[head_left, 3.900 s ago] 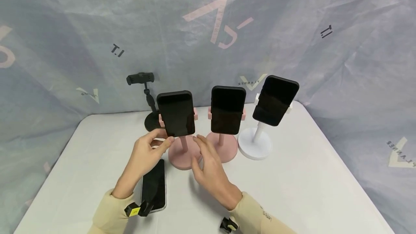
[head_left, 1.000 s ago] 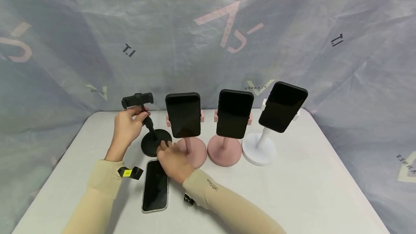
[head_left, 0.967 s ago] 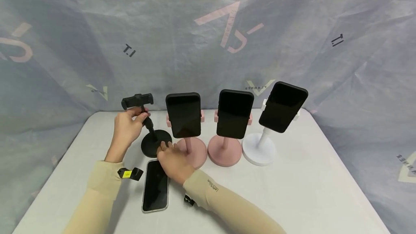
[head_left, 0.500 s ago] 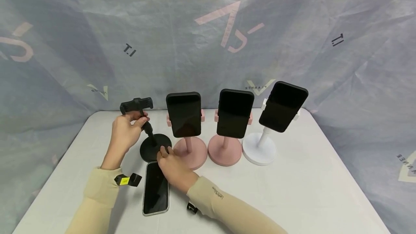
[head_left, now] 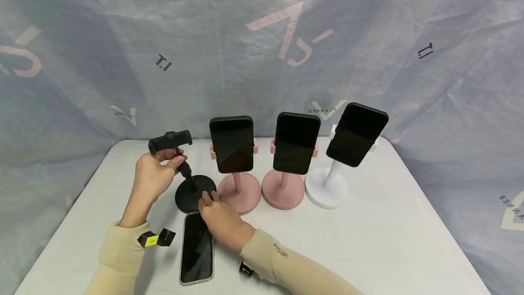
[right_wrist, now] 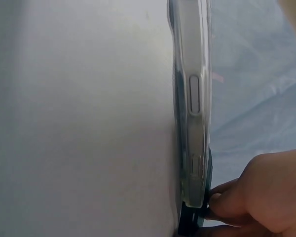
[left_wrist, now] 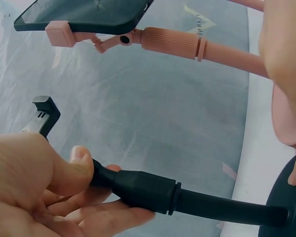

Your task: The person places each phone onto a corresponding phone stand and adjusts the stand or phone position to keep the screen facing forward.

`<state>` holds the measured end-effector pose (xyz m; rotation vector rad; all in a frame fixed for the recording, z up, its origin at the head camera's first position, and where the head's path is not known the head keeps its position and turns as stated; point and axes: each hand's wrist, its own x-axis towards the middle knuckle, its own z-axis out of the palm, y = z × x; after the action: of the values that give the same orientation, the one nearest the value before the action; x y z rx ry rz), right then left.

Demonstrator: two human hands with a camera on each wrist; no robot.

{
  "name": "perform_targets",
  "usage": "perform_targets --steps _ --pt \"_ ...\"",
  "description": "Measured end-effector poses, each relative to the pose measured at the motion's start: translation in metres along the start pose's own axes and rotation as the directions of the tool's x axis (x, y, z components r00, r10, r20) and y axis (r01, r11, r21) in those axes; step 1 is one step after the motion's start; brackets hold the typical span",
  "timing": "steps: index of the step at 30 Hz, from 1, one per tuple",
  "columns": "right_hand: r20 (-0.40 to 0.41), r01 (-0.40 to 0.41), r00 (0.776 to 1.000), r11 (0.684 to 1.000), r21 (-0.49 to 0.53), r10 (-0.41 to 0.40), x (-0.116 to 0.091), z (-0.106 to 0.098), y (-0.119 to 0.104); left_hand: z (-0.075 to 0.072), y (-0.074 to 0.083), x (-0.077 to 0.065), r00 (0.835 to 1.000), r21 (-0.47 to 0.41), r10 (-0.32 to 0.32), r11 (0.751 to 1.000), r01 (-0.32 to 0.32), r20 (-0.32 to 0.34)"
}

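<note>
A black phone stand (head_left: 195, 197) with a round base stands at the left of the row, its clamp holding no phone. My left hand (head_left: 153, 174) pinches its neck just under the clamp; the left wrist view shows thumb and fingers around the black neck (left_wrist: 143, 190). Low down, my right hand (head_left: 225, 222) grips the front right edge of the base, fingers over the top; its thumb is partly hidden. A phone in a clear case (head_left: 197, 249) lies face up, its far end against or very near the base. In the right wrist view that phone (right_wrist: 193, 98) appears edge-on.
To the right, two pink stands (head_left: 239, 195) (head_left: 283, 192) and a white stand (head_left: 326, 190) each bear a dark phone. The nearer pink base is close beside the black one. A printed grey cloth (head_left: 262, 58) hangs behind the white table (head_left: 380, 231).
Both hands have moved from the left pink stand to the black stand. Over the last second the black stand has slid toward me, and the flat phone has shifted nearer too.
</note>
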<state>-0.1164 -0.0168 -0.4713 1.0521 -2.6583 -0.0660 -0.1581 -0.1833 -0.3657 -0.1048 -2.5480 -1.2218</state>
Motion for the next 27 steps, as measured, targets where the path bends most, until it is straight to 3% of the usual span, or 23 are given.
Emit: perform_targets --steps 6,13,20,27 --pt "0.015 0.043 0.999 0.998 0.035 -0.044 -0.005 -0.002 0.004 -0.006 -0.001 -0.005 1.0 0.013 -0.003 1.0 0.003 0.031" --pt "-0.035 0.111 0.993 0.993 -0.026 -0.112 -0.01 0.001 0.006 -0.014 0.0 -0.007 0.995 -0.026 -0.013 1.0 0.015 0.096" --pt "-0.008 0.108 0.994 0.994 -0.014 -0.108 -0.014 -0.002 0.006 -0.016 0.001 -0.009 0.996 0.022 0.021 0.999 -0.023 0.091" --pt "0.018 0.119 0.993 0.993 0.01 -0.12 -0.018 -0.005 0.007 -0.012 -0.009 -0.018 0.992 0.03 0.111 0.993 -0.112 0.059"
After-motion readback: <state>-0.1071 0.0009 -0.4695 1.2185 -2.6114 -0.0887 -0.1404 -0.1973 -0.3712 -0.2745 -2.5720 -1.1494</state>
